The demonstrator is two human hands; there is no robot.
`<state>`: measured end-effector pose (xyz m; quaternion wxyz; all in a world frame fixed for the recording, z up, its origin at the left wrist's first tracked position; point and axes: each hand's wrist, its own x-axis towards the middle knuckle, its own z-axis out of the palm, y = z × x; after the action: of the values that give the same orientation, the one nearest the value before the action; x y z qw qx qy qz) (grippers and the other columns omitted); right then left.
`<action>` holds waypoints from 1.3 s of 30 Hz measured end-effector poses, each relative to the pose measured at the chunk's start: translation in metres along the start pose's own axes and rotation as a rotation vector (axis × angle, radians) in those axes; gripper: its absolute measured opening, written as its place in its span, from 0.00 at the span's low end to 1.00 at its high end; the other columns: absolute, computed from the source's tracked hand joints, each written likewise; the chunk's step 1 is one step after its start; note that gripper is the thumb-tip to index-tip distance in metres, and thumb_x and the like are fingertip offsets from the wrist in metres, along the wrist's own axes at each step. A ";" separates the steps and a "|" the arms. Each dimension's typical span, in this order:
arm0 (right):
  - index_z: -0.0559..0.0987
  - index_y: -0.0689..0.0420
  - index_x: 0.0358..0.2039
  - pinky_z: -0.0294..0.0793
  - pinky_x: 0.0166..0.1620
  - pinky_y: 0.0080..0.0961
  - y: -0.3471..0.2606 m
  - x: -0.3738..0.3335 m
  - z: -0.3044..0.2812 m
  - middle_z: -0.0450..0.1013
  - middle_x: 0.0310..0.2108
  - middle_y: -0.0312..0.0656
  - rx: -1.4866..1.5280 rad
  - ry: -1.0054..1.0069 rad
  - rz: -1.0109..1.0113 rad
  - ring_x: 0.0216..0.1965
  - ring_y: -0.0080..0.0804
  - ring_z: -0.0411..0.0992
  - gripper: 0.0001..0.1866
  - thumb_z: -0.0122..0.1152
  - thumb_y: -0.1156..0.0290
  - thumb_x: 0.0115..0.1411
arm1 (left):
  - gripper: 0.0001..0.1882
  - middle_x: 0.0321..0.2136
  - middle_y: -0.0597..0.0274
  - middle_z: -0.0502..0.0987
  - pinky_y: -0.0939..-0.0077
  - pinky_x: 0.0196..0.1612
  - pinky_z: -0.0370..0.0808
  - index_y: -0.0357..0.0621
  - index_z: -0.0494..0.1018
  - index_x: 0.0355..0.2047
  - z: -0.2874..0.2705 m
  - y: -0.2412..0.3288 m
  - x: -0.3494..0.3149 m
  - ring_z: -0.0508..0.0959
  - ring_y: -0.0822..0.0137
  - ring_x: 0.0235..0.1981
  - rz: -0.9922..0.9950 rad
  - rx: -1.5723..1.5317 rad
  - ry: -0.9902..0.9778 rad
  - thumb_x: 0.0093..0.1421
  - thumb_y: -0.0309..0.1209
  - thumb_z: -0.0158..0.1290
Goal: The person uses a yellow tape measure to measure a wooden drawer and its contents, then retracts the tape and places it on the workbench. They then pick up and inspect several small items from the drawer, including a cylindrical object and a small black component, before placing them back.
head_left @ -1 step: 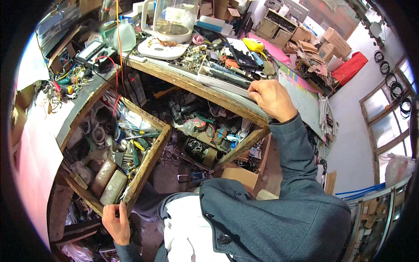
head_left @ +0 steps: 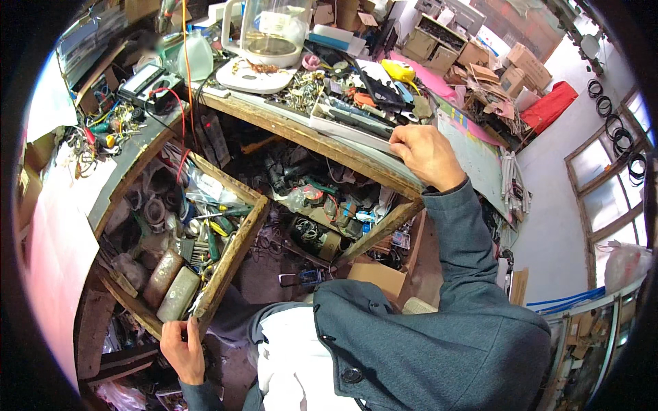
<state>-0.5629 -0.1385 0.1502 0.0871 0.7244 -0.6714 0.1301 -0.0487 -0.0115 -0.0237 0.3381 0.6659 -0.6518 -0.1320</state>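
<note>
My left hand (head_left: pixel 183 351) is closed on the front corner of an open wooden drawer (head_left: pixel 233 264), which is pulled out at the left of the bench. Inside lie two oblong metal boxes, one brown (head_left: pixel 163 277) and one grey-green (head_left: pixel 179 294), beside green-handled pliers (head_left: pixel 213 243) and a jumble of parts. My right hand (head_left: pixel 428 156) rests at the bench's front edge. Its fingers are pinched at the right end of a narrow white tray (head_left: pixel 343 130) holding dark, long tools; the exact grip is partly hidden by the fingers.
On the bench stand a glass jug (head_left: pixel 274 34), a white scale-like base (head_left: pixel 257 77), a yellow tool (head_left: pixel 399 70) and heaps of small metal parts. A second cluttered drawer (head_left: pixel 377 236) sits under the bench. An orange cord (head_left: pixel 186 68) hangs at the left. Cardboard boxes (head_left: pixel 526 66) pile up behind.
</note>
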 end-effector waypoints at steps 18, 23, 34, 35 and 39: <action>0.78 0.55 0.33 0.74 0.40 0.41 -0.022 -0.030 0.036 0.75 0.33 0.41 -0.011 0.477 0.058 0.38 0.45 0.75 0.05 0.66 0.72 0.57 | 0.17 0.20 0.52 0.67 0.63 0.29 0.63 0.34 0.67 0.22 0.003 0.000 0.002 0.67 0.56 0.24 -0.051 0.044 -0.013 0.63 0.30 0.59; 0.78 0.53 0.34 0.67 0.43 0.40 -0.022 -0.028 0.046 0.73 0.34 0.37 -0.131 0.482 0.089 0.39 0.42 0.69 0.10 0.69 0.65 0.55 | 0.19 0.19 0.53 0.65 0.62 0.28 0.61 0.34 0.65 0.21 0.005 0.003 0.005 0.66 0.57 0.22 -0.090 0.063 -0.004 0.65 0.31 0.58; 0.77 0.51 0.32 0.61 0.47 0.41 -0.021 -0.026 0.050 0.71 0.33 0.36 -0.165 0.490 0.173 0.41 0.41 0.66 0.11 0.70 0.62 0.55 | 0.21 0.19 0.57 0.59 0.64 0.27 0.57 0.32 0.60 0.23 0.012 -0.002 0.006 0.58 0.66 0.22 -0.087 0.052 0.006 0.70 0.31 0.51; 0.77 0.51 0.32 0.61 0.47 0.41 -0.019 -0.026 0.050 0.71 0.33 0.36 -0.158 0.487 0.170 0.42 0.41 0.66 0.11 0.70 0.62 0.55 | 0.21 0.19 0.58 0.58 0.64 0.27 0.56 0.32 0.59 0.23 0.013 -0.004 0.006 0.58 0.66 0.22 -0.087 0.044 0.006 0.71 0.30 0.51; 0.76 0.52 0.33 0.61 0.48 0.42 -0.018 -0.025 0.051 0.71 0.34 0.37 -0.150 0.463 0.187 0.43 0.41 0.65 0.12 0.70 0.62 0.55 | 0.22 0.19 0.59 0.56 0.64 0.26 0.56 0.33 0.58 0.22 0.014 -0.010 0.006 0.57 0.67 0.22 -0.096 0.093 0.000 0.71 0.30 0.51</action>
<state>-0.5432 -0.1284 0.0949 0.2794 0.6017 -0.7052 0.2500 -0.0489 -0.0221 -0.0385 0.3003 0.7115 -0.6243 -0.1177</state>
